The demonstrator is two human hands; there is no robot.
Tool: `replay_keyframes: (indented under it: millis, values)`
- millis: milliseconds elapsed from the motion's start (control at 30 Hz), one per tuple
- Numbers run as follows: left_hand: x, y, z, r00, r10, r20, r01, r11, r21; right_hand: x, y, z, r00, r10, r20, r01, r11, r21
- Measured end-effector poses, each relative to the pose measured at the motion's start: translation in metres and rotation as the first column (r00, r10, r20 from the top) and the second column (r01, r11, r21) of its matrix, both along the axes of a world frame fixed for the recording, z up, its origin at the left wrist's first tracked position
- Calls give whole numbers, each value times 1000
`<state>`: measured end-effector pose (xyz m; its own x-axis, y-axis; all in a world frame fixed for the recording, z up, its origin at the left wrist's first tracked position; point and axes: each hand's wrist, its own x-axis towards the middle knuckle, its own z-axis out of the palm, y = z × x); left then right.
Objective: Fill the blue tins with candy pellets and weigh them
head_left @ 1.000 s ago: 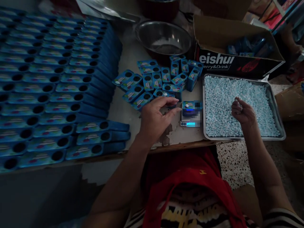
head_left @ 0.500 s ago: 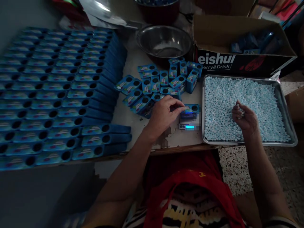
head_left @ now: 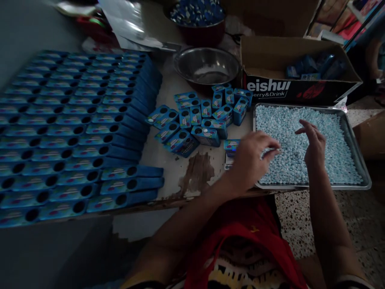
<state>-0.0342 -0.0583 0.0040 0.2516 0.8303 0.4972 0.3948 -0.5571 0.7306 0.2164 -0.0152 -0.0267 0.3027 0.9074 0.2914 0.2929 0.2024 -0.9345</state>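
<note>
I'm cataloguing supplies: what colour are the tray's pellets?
The pellets are pale blue and white, head view.

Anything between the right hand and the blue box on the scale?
Yes: the left hand is between the right hand and the blue box, hiding part of the box and scale. The tray's left rim also lies between.

Carton [head_left: 296,89] — behind the tray [head_left: 285,187]

Holding both bare forearms out front, slanting the left forearm [head_left: 195,220] across the body, resting thumb and fingertips of the blurred left hand [head_left: 250,160] close together; extending the right forearm [head_left: 326,216] nearly straight ahead, spreading the right hand [head_left: 314,146] loosely, pointing fingers leftward.
</note>
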Motion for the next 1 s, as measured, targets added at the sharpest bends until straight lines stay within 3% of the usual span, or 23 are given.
replay_keyframes:
  millis: [100,167,233,300,400,500,600,700,767,833,1000]
  values:
    - [13,-16,-21,997,22,-74,-13,993,121,6,-6,-1,986,-165,-21,165,986,-4]
    - [-9,-31,-47,976,204,-73,-188,965,183,10,-14,-5,966,-244,-88,246,969,6]
    - [-41,-43,-76,898,440,-18,-433,890,142,4,-23,-9,950,-257,-175,265,964,22]
    - [-66,-47,-102,842,539,28,-539,842,-19,-16,-31,-12,941,-166,-294,164,986,-31]
    - [-75,-29,-121,896,444,18,-425,869,-253,-65,-39,-17,862,24,-507,-144,970,-198]
    - [-66,-2,-109,956,294,5,-281,920,-273,-104,-43,-26,760,45,-649,-299,911,-286]
    - [-61,12,-78,976,155,-155,-159,987,-14,-113,-45,-32,623,16,-782,-405,862,-305]
    - [-60,12,-55,940,38,-339,37,976,214,-106,-44,-33,434,-47,-899,-540,786,-302]
    - [-59,12,-53,924,30,-382,82,959,272,-102,-42,-32,342,-102,-934,-582,757,-296]
    - [-57,14,-59,918,70,-391,40,963,266,-101,-39,-33,284,-134,-949,-595,752,-285]
    - [-57,14,-71,943,145,-299,-99,982,163,-100,-36,-36,237,-147,-960,-615,743,-265]
